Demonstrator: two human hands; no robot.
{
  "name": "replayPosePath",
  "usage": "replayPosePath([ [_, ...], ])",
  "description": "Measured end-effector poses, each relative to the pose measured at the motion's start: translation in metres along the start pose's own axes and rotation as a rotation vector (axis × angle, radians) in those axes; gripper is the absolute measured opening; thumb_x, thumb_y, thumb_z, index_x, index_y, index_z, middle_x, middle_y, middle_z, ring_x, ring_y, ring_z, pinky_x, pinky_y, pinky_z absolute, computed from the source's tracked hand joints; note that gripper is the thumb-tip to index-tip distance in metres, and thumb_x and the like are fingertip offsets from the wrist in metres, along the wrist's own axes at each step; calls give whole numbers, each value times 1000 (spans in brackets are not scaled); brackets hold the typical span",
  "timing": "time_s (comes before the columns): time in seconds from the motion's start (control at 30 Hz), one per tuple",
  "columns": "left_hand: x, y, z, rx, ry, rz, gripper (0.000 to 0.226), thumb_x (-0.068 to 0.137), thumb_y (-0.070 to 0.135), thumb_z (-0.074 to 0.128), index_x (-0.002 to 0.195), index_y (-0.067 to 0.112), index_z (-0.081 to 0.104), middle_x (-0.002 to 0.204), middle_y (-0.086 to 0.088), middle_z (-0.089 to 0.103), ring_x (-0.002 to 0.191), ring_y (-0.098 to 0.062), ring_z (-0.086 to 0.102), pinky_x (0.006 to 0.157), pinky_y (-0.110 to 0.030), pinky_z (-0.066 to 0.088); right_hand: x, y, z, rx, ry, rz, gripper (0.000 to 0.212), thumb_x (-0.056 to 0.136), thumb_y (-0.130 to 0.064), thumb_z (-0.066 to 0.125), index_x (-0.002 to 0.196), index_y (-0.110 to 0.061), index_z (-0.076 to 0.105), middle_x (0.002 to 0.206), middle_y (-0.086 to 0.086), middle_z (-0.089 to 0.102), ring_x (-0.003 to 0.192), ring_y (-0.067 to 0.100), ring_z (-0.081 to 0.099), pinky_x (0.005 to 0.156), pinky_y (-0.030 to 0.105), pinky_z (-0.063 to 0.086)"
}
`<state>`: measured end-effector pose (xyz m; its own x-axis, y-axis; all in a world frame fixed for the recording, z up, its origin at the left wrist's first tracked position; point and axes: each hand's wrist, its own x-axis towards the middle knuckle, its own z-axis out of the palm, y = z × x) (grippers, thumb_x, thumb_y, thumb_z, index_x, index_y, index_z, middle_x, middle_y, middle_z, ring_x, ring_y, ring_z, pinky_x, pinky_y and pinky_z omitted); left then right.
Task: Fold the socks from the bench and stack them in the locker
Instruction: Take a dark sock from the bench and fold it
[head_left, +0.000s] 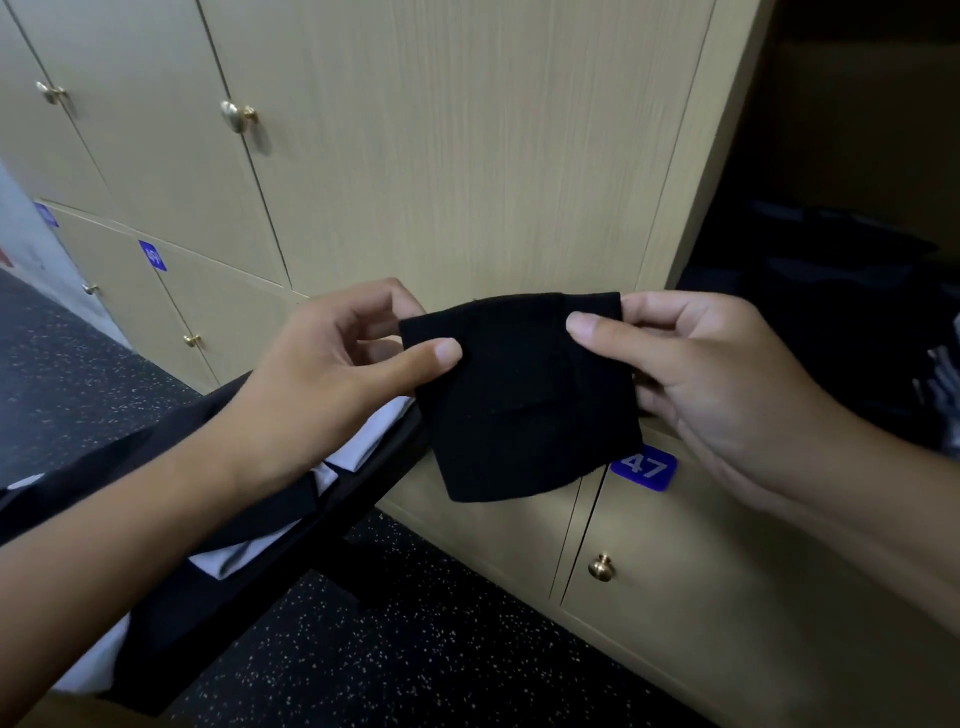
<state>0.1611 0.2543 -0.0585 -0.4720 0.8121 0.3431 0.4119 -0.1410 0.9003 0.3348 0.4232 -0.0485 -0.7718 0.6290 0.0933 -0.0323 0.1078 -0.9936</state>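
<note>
I'm looking at a changing room: rows of wooden lockers (441, 156) with brass knobs (601, 567), blue number plates (644, 466), a dark bench (291, 525), speckled rubber floor (415, 649)

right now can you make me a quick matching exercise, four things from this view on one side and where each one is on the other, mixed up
Things:
1. black sock
2. number tag 47
3. bench
4. brass knob

Places:
A. on the lower locker door, below the tag
B. pinched between both hands
C. lower left, with dark and white clothes on it
D. just under the sock's right corner

Pairs: 1-B, 2-D, 3-C, 4-A
</note>
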Motion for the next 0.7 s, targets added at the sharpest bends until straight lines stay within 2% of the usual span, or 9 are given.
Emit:
replayPosePath([
  [0.07,2,0,4,-2,28,-25,27,88,21,68,89,-2,54,79,-12,73,74,-25,71,69,-24,56,-5,0,-3,-44,3,-15,10,91,-17,71,97,-10,75,91,4,79,87,19,77,81,37,63],
  [0.17,4,0,11,10,29,-53,25,90,26,62,95,7,47,72,-4,70,64,-15,66,57,-22,53,-11,0,-5,-175,-51,-33,13,90,-15,73,102,-12,69,86,4,78,77,19,76,68,31,64],
  [0.27,5,0,17,55,9,-72,19,90,27,61,98,21,45,74,-3,68,60,-16,62,49,-25,51,-17,7,-5,-315,-203,55,35,87,-21,76,116,-28,57,89,0,79,81,20,75,76,36,64],
  [0.33,7,3,21,48,-20,-75,18,94,19,61,103,25,46,82,-5,72,62,-22,66,49,-30,54,-19,11,-8,-296,-220,90,42,87,-22,76,121,-31,54,95,-3,79,87,19,75,83,40,62],
  [0.43,9,11,29,28,-59,-71,24,96,15,60,113,26,46,90,-8,74,69,-35,70,53,-42,59,-21,11,-13,-284,-195,72,33,89,-21,75,118,-28,60,99,-4,78,92,13,75,91,40,60],
  [0.53,12,18,39,20,-95,-78,25,96,14,61,113,27,50,93,-11,74,77,-41,71,62,-54,60,-22,5,-20,-313,-194,20,21,89,-19,75,110,-19,69,97,-4,78,90,10,75,91,33,60],
  [0.7,19,26,57,30,-129,-82,19,94,15,64,111,21,59,92,-6,76,77,-26,75,63,-40,63,-22,-3,-35,-356,-163,-40,10,90,-13,74,99,-10,73,90,4,78,84,18,76,83,37,62],
])
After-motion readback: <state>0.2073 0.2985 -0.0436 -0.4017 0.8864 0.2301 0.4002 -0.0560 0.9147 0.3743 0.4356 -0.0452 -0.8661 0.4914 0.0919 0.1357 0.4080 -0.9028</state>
